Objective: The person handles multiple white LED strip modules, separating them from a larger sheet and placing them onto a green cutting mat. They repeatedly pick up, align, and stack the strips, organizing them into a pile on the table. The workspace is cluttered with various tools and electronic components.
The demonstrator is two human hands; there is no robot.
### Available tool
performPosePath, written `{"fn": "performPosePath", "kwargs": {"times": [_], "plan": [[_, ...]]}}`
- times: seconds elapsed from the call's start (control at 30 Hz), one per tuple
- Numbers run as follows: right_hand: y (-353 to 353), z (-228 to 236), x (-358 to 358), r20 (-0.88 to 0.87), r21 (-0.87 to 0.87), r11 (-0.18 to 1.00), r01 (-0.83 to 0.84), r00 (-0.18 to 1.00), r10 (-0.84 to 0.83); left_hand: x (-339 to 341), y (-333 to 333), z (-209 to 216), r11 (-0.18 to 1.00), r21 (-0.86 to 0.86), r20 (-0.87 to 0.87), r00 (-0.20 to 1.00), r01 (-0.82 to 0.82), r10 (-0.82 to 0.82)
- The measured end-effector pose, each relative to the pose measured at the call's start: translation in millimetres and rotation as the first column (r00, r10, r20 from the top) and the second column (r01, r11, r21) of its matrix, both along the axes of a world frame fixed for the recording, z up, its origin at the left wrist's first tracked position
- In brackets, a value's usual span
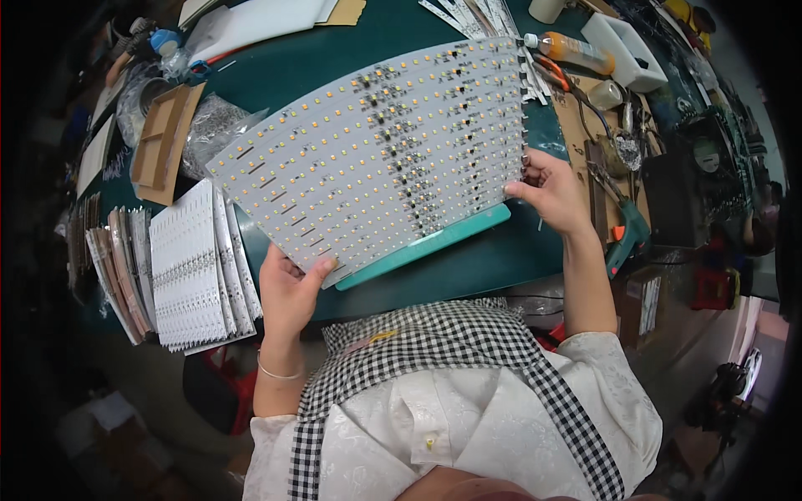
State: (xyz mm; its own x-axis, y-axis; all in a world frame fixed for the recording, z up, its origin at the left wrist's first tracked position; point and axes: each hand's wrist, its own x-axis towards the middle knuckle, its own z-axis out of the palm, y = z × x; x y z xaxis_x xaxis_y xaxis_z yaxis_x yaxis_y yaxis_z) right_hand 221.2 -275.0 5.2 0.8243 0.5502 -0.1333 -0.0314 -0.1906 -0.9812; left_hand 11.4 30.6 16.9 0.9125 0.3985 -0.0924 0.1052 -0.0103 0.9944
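Note:
Between my two hands I hold a large white LED circuit board panel [334, 167], tilted, with rows of small yellow LEDs and a band of dark components across it. My left hand [290, 288] pinches its lower left corner, thumb on top. At the right edge my right hand [550, 192] grips it, thumb on the face and fingers curled at the side. Under the panel's near edge shows a teal bar [426, 248], apart from my fingers. What lies beneath the rest of the panel is hidden.
Stacked white LED boards [200, 271] stand at the left, near a cardboard box [167, 138] and plastic wrap. To the right are a soldering iron holder [626, 150], a teal-handled tool [628, 238], an orange drink bottle [576, 53] and a white foam box [625, 52].

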Motion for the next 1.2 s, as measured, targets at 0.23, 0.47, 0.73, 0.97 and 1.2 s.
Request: {"fn": "performPosePath", "kwargs": {"times": [0.23, 0.47, 0.73, 0.97, 1.2], "plan": [[-8, 5, 7, -0.047, -0.03, 0.996, -0.083, 0.996, 0.081, 5, -4, -3, 0.999, 0.008, -0.054, 0.997, -0.049, 0.049], [-11, 5, 14, 0.016, -0.094, 0.988, -0.123, 0.992, 0.125, 8, -12, -7, 0.998, 0.015, -0.033, 0.998, -0.06, 0.06], [-17, 9, 15, 0.166, -0.254, 0.957, -0.138, 0.969, 0.184, 0, -14, -13, 0.974, 0.216, 0.064, 0.996, -0.073, 0.06], [0, 8, 30, -0.211, -0.057, 0.973, -0.224, 0.955, 0.208, 17, 4, -18, 0.997, -0.027, -0.081, 0.994, 0.066, -0.068], [-4, -12, 43, -0.36, 0.005, 0.975, -0.222, 0.909, 0.209, 26, 5, -14, 0.982, -0.165, -0.102, 0.989, 0.091, -0.109]]}}
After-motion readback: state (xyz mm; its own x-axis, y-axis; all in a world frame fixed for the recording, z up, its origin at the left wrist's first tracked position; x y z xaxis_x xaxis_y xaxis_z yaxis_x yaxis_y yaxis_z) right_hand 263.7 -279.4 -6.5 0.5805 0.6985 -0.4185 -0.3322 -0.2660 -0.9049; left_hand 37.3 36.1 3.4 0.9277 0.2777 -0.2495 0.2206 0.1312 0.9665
